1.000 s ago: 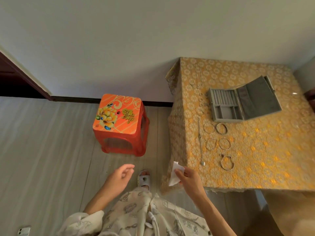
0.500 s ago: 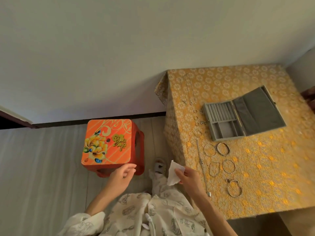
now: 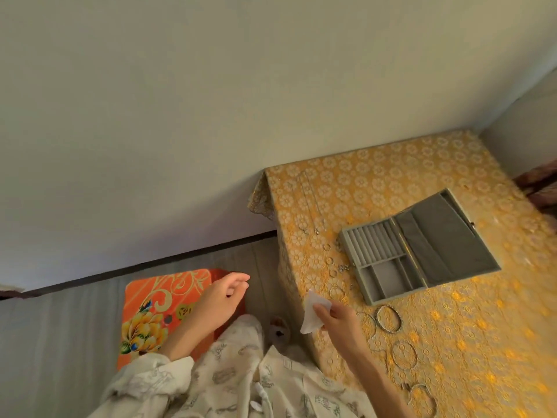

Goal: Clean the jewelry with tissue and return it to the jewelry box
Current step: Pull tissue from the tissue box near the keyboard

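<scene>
My right hand (image 3: 339,322) pinches a small white tissue (image 3: 313,312) at the near left corner of the table. A grey jewelry box (image 3: 422,245) lies open on the yellow patterned tablecloth (image 3: 497,327), its compartments holding nothing I can see. Several silver bangles (image 3: 388,318) and small rings (image 3: 330,260) lie in a row left of and in front of the box. Thin chains (image 3: 310,206) lie further back. My left hand (image 3: 221,300) hovers over the orange stool with loosely curled fingers, holding nothing.
An orange plastic stool (image 3: 156,315) with a flower print stands on the grey floor left of the table. The table sits against a white wall. My patterned pale clothing (image 3: 241,375) fills the bottom of the view.
The view has tilted up and shifted, so the table and stool sit lower and nearer. My right hand with the tissue has come closer to the jewelry; my left hand is over the stool.
</scene>
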`<action>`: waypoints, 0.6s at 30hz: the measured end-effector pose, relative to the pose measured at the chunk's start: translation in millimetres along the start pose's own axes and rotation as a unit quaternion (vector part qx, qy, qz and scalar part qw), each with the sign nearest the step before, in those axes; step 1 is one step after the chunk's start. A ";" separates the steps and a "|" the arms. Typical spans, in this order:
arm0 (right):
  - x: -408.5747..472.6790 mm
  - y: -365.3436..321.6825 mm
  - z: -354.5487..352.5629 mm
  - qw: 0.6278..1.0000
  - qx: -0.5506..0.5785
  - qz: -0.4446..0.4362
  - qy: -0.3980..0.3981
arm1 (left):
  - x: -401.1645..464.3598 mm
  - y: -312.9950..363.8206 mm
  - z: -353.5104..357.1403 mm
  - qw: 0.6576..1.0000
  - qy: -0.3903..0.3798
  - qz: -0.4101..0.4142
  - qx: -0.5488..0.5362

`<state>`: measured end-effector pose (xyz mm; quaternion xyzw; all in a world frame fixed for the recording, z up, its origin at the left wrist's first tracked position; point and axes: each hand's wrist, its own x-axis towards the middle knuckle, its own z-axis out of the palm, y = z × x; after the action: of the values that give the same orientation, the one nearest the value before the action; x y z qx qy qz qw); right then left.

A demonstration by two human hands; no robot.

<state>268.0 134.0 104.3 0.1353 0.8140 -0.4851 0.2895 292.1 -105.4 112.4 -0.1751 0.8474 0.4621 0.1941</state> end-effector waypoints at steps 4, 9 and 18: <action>10.5 -12.3 -7.4 1.000 0.018 0.005 0.014 | 25.7 17.2 -8.5 0.999 -0.010 0.022 0.023; 17.9 -22.3 -10.8 0.999 0.035 0.023 0.030 | 45.0 14.9 -12.6 0.998 -0.039 0.014 0.045; 44.1 -31.3 -14.7 0.983 0.098 0.087 0.132 | 122.4 29.1 -17.7 0.984 -0.153 0.040 0.083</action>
<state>212.3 128.7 105.3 0.2961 0.7788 -0.5134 0.2053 169.6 -119.9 82.0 -0.0515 0.8496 0.4188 0.3164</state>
